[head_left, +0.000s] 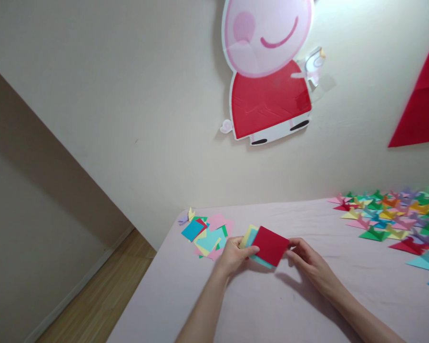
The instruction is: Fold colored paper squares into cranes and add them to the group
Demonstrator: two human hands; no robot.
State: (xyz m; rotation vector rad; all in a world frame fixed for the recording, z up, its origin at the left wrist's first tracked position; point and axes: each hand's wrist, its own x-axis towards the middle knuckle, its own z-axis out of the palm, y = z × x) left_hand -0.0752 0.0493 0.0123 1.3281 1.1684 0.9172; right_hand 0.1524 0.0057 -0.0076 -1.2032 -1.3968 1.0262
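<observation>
My left hand (pixel 235 256) is closed on a small fanned stack of square papers, its thumb lying across the front. On top of that stack is a red paper (pixel 270 245), with a light blue paper (pixel 263 261) and a pale yellow paper (pixel 248 235) showing behind it. My right hand (pixel 305 256) pinches the right corner of the red paper between thumb and fingers. Both hands hold the papers just above the pink cloth. Left of my left hand lies a loose pile of coloured square papers (pixel 208 238).
Rows of folded paper cranes (pixel 393 221) in many colours stand on the right of the pink-covered table (pixel 268 309). Two small folded pieces (pixel 190 215) sit at its back left corner. A pig cutout (pixel 270 102) hangs on the wall behind. Wooden floor (pixel 103 286) shows at left.
</observation>
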